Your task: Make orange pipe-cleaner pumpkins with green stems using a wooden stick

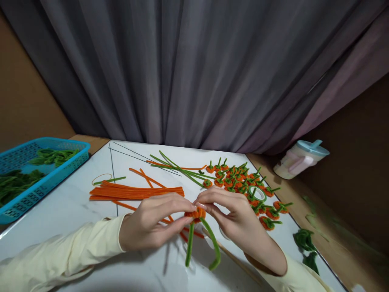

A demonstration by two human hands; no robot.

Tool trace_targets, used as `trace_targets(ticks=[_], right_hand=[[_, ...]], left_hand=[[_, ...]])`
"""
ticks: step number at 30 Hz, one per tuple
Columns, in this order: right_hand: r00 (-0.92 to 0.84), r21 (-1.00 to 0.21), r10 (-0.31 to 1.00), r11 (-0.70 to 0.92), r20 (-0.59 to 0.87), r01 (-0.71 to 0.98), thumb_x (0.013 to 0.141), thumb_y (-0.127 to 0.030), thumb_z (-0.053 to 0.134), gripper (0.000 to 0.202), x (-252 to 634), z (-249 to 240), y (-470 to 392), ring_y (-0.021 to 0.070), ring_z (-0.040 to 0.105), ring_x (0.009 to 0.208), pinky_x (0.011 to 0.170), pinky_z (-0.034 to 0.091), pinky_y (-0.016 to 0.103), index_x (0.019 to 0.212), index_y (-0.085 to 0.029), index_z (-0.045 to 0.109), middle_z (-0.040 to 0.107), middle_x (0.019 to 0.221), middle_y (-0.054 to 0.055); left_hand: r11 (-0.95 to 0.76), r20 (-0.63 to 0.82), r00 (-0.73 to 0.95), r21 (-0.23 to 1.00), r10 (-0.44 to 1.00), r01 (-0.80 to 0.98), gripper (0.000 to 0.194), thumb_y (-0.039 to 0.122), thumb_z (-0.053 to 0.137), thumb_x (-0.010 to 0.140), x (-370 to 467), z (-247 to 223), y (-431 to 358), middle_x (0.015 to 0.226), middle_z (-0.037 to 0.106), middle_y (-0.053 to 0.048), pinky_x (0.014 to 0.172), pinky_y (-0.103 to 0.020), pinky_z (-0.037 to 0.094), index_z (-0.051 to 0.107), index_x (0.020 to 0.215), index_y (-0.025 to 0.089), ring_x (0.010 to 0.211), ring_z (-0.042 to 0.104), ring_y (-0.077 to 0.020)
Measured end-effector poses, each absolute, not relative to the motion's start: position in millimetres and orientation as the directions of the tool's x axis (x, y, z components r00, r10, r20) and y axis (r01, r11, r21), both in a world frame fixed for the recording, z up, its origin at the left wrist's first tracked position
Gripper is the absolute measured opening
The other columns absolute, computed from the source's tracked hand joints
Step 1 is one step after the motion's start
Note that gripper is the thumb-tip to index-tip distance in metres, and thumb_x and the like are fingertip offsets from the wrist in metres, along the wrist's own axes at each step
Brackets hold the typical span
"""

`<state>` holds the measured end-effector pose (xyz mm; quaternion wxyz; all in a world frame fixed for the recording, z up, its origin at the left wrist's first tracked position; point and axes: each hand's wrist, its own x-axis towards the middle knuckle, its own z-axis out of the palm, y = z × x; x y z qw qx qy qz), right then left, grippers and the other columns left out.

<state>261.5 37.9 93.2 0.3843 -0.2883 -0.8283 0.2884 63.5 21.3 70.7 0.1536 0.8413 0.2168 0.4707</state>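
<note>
Both hands meet over the front middle of the white table, pinching a small orange pipe-cleaner pumpkin (199, 213) between thumbs and fingertips. My left hand (154, 219) grips its left side, and my right hand (231, 209) holds its upper right edge. Two green pipe-cleaner ends (216, 247) hang down from the pumpkin, one nearly straight and one curved. Behind my left hand lies a bundle of orange pipe cleaners (133, 191). A group of finished-looking pumpkins with green stems (238, 176) stands beyond my right hand. Fingertips partly cover the held pumpkin.
At the left stands a blue basket (80, 156) with green pieces inside. Loose green pipe cleaners (179, 168) lie behind the bundle. A roll of tape (257, 194) rests among the pumpkins. A lidded cup (299, 160) is at the right, and dark green leaves (304, 240) lie near the right edge.
</note>
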Motion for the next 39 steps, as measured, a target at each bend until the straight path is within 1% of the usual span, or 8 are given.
trace_targets(ticks=[3, 6, 13, 17, 21, 25, 29, 39], right_hand=[[-0.554, -0.700, 0.700, 0.662, 0.450, 0.268, 0.088, -0.017, 0.053, 0.013, 265, 100, 38, 0.0145, 0.062, 0.074, 0.068, 0.050, 0.025, 0.082, -0.017, 0.065, 0.067, 0.080, 0.005], [-0.582, -0.681, 0.688, 0.673, 0.433, 0.289, 0.088, -0.016, 0.053, 0.012, 270, 109, 36, 0.0139, 0.063, 0.078, 0.071, 0.049, 0.024, 0.085, -0.018, 0.064, 0.068, 0.084, 0.004], [-0.683, -0.509, 0.522, 0.824, 0.510, 0.249, 0.088, -0.005, 0.047, 0.017, 273, 100, 35, 0.0127, 0.059, 0.073, 0.065, 0.047, 0.022, 0.094, -0.014, 0.060, 0.066, 0.081, 0.005], [-0.733, -0.407, 0.437, 0.883, 0.522, 0.236, 0.085, 0.002, 0.040, 0.025, 275, 94, 36, 0.0141, 0.058, 0.075, 0.067, 0.048, 0.026, 0.096, -0.012, 0.057, 0.065, 0.083, 0.007], [-0.762, -0.298, 0.413, 0.907, 0.498, 0.297, 0.089, -0.001, 0.036, 0.025, 276, 94, 34, 0.0148, 0.056, 0.074, 0.063, 0.048, 0.026, 0.098, -0.013, 0.056, 0.064, 0.083, 0.008], [-0.791, -0.151, 0.420, 0.906, 0.445, 0.396, 0.093, -0.008, 0.033, 0.025, 274, 98, 28, 0.0163, 0.056, 0.076, 0.064, 0.048, 0.027, 0.098, -0.011, 0.058, 0.063, 0.084, 0.009], [-0.820, -0.005, 0.384, 0.906, 0.425, 0.422, 0.095, -0.011, 0.030, 0.029, 273, 102, 24, 0.0195, 0.056, 0.077, 0.067, 0.049, 0.031, 0.095, -0.008, 0.059, 0.063, 0.083, 0.011], [-0.831, 0.037, 0.347, 0.915, 0.436, 0.401, 0.095, -0.012, 0.032, 0.029, 274, 104, 25, 0.0188, 0.056, 0.077, 0.067, 0.050, 0.031, 0.096, -0.006, 0.060, 0.062, 0.082, 0.011]], left_hand=[[-0.845, 0.714, 0.455, 0.483, 0.532, 0.231, 0.025, 0.003, 0.060, 0.078, 63, 73, 21, 0.087, 0.069, -0.008, 0.075, -0.022, 0.053, 0.058, 0.101, 0.011, 0.083, 0.066, -0.0145], [-0.778, 0.649, 0.443, 0.582, 0.619, 0.236, 0.022, 0.004, 0.059, 0.079, 62, 76, 23, 0.086, 0.068, -0.005, 0.071, -0.020, 0.052, 0.058, 0.100, 0.012, 0.079, 0.065, -0.0124], [-0.371, 0.278, 0.450, 0.919, 0.849, 0.131, 0.011, 0.017, 0.062, 0.079, 63, 83, 27, 0.086, 0.064, -0.002, 0.074, -0.023, 0.051, 0.059, 0.090, 0.015, 0.081, 0.061, -0.0125], [-0.165, 0.095, 0.487, 0.981, 0.868, 0.104, 0.012, 0.021, 0.063, 0.078, 65, 87, 28, 0.084, 0.062, -0.001, 0.070, -0.022, 0.050, 0.059, 0.088, 0.015, 0.077, 0.060, -0.0114], [-0.077, 0.009, 0.495, 0.990, 0.869, 0.117, 0.013, 0.023, 0.063, 0.078, 66, 88, 26, 0.084, 0.063, -0.001, 0.073, -0.023, 0.049, 0.060, 0.088, 0.015, 0.079, 0.060, -0.0120], [-0.043, -0.018, 0.473, 0.992, 0.881, 0.117, 0.014, 0.025, 0.063, 0.078, 67, 87, 26, 0.084, 0.062, 0.000, 0.070, -0.021, 0.049, 0.061, 0.087, 0.015, 0.076, 0.060, -0.0111], [-0.073, 0.017, 0.436, 0.991, 0.900, 0.112, 0.013, 0.025, 0.063, 0.078, 68, 83, 26, 0.084, 0.063, 0.000, 0.072, -0.020, 0.049, 0.062, 0.086, 0.015, 0.077, 0.060, -0.0110], [-0.242, 0.176, 0.397, 0.962, 0.901, 0.124, 0.011, 0.024, 0.062, 0.080, 67, 78, 24, 0.085, 0.065, -0.003, 0.073, -0.022, 0.051, 0.064, 0.087, 0.015, 0.080, 0.061, -0.0130]])
